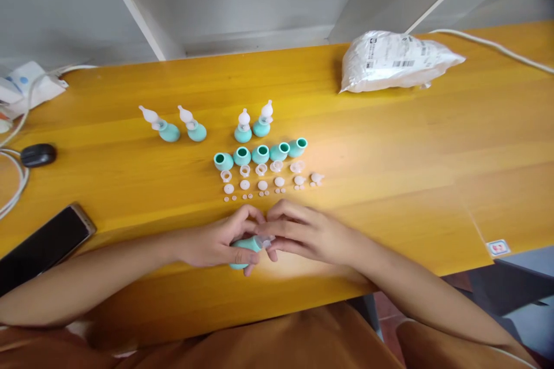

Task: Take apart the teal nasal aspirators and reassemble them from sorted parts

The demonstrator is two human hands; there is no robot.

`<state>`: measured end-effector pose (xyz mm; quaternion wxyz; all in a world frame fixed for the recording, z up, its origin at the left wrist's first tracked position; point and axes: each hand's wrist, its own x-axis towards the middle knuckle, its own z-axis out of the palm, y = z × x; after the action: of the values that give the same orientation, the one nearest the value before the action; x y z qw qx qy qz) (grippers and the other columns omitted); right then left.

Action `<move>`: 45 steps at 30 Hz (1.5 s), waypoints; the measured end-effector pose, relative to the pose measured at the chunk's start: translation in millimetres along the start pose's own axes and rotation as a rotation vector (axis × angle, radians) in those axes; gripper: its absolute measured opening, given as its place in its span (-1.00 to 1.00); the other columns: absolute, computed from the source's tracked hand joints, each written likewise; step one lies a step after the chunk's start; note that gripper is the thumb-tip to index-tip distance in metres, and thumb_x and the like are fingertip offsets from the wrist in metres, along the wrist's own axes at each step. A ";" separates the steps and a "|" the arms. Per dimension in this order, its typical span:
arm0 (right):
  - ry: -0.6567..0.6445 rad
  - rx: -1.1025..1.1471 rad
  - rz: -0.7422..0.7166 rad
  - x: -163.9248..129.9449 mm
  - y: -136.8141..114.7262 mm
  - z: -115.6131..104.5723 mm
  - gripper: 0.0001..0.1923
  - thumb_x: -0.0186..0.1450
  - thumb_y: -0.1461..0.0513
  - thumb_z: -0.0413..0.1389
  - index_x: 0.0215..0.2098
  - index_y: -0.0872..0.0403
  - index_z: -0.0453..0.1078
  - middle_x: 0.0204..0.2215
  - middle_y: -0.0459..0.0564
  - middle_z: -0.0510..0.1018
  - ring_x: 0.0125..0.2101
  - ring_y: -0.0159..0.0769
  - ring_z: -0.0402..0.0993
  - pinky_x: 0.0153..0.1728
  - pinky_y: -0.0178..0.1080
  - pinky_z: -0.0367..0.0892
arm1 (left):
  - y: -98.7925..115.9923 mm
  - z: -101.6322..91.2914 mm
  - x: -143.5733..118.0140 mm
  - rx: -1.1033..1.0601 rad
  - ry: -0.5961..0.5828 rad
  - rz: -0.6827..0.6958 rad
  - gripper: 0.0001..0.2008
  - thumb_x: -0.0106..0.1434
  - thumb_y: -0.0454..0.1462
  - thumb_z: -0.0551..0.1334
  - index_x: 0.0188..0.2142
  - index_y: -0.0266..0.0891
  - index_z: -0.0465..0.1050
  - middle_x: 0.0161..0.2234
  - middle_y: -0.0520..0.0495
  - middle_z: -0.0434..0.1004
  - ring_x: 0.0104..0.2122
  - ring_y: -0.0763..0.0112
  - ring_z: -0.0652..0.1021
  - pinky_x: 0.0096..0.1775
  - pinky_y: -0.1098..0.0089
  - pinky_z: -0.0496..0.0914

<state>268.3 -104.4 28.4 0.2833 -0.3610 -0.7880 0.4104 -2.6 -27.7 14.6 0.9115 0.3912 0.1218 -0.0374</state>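
Note:
My left hand (223, 242) is closed around a teal squeeze bulb (246, 247), tilted with its neck to the right. The fingers of my right hand (309, 233) pinch a clear plastic piece (265, 241) at the bulb's neck; how deep it sits in the opening is hidden. Just beyond my hands lie rows of parts: several teal bulbs (261, 154) with open mouths, clear cup-shaped pieces (261, 169), whitish round tips (262, 185) and tiny discs (264, 194). Farther back, several joined bulbs with white tops (197, 131) stand or lean in two pairs.
A clear plastic bag with labels (389, 63) lies at the back right, near a white cable (497, 49). On the left are a black mouse (38, 155), a dark phone (47, 245) and white boxes (37, 89). A grey partition (255, 0) rises behind the wooden table (389, 184).

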 end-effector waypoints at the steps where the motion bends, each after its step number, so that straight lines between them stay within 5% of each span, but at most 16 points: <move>1: -0.007 -0.010 -0.012 0.2 0.1 -0.3 -0.66 0.65 0.17 0.17 0.32 0.08 0.53 0.01 0.13 0.62 -0.07 -0.24 0.68 -0.03 -0.26 0.65 | -0.8 -0.5 0.0 -0.015 -0.008 0.001 -0.59 0.58 -0.05 0.33 0.11 -0.11 0.12 0.15 -0.28 0.58 -0.27 0.45 0.65 -0.18 0.31 0.48; 8: 0.086 0.106 -0.224 2.0 -7.4 1.8 -0.69 0.60 0.23 0.26 0.25 0.17 0.53 -0.07 0.14 0.75 -0.10 -0.22 0.76 -0.05 -0.25 0.68 | -7.3 8.0 -2.1 -0.130 -0.083 0.064 -0.55 0.55 -0.15 0.39 0.14 -0.11 0.12 0.02 -0.16 0.60 -0.23 0.45 0.65 -0.17 0.37 0.51; 21: 0.107 0.371 -0.229 9.1 -7.3 15.9 -0.74 0.65 0.25 0.17 0.21 0.20 0.57 -0.16 0.13 0.73 -0.19 -0.32 0.74 -0.02 -0.34 0.65 | -7.8 7.6 -5.6 0.210 -0.029 0.128 -0.62 0.61 -0.01 0.28 0.08 -0.14 0.14 0.00 -0.29 0.74 -0.09 0.31 0.72 -0.08 0.30 0.55; 27: 0.125 0.561 -0.096 12.4 -3.5 22.4 -0.72 0.67 0.18 0.12 0.11 0.19 0.61 -0.15 0.14 0.69 -0.23 -0.35 0.73 -0.13 -0.36 0.65 | -0.3 6.8 -6.7 0.450 -0.026 0.195 -0.83 0.68 -0.23 0.14 0.09 -0.14 0.11 -0.02 -0.30 0.75 0.03 0.25 0.73 -0.07 0.30 0.56; 32: 0.301 0.326 -0.026 8.4 -0.5 -20.6 -0.70 0.62 0.01 0.21 -0.04 0.04 0.64 -0.31 -0.01 0.64 -0.36 -0.32 0.60 -0.31 -0.28 0.57 | 1.2 9.8 -1.9 0.427 -0.063 0.190 -0.69 0.62 -0.30 0.24 0.08 -0.09 0.04 0.09 -0.32 0.74 -0.15 0.40 0.69 -0.12 0.36 0.48; 35: 0.572 -0.037 0.057 -6.7 5.4 -68.5 -0.81 0.61 0.04 0.23 0.07 -0.13 0.64 -0.23 0.03 0.63 -0.29 -0.13 0.59 -0.30 -0.09 0.56 | -3.1 7.9 -0.6 0.443 -0.034 0.195 -0.66 0.60 -0.30 0.26 0.06 -0.08 0.02 0.07 -0.26 0.75 -0.20 0.43 0.62 -0.12 0.37 0.42; 37: 0.640 -0.296 0.199 -16.4 14.1 -95.2 -0.83 0.56 0.10 0.28 0.09 -0.19 0.66 -0.19 0.06 0.58 -0.25 -0.05 0.57 -0.23 0.00 0.56 | -5.2 6.2 -0.7 0.424 -0.021 0.172 -0.66 0.60 -0.27 0.26 0.07 -0.08 0.03 0.06 -0.24 0.74 -0.19 0.42 0.60 -0.14 0.38 0.40; 40: 0.474 -0.412 0.314 -23.6 31.8 -113.5 -0.79 0.60 0.15 0.20 0.12 -0.13 0.63 -0.15 0.08 0.50 -0.18 -0.05 0.55 -0.15 0.02 0.58 | -6.1 5.2 -1.4 0.400 -0.017 0.153 -0.67 0.60 -0.25 0.26 0.07 -0.09 0.03 0.04 -0.25 0.74 -0.20 0.42 0.58 -0.15 0.38 0.39; 45: 0.257 -0.350 0.338 -21.7 57.0 -102.7 -0.76 0.63 0.18 0.10 0.09 -0.03 0.62 -0.06 0.14 0.52 -0.06 -0.02 0.60 -0.01 0.06 0.62 | -4.6 5.9 -2.0 0.403 -0.006 0.141 -0.67 0.59 -0.27 0.27 0.07 -0.09 0.04 0.04 -0.23 0.74 -0.19 0.44 0.56 -0.15 0.39 0.40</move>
<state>376.4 -53.5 28.2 0.2418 -0.5799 -0.7332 0.2602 -4.2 -35.2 15.8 0.8157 0.5728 0.0816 0.0016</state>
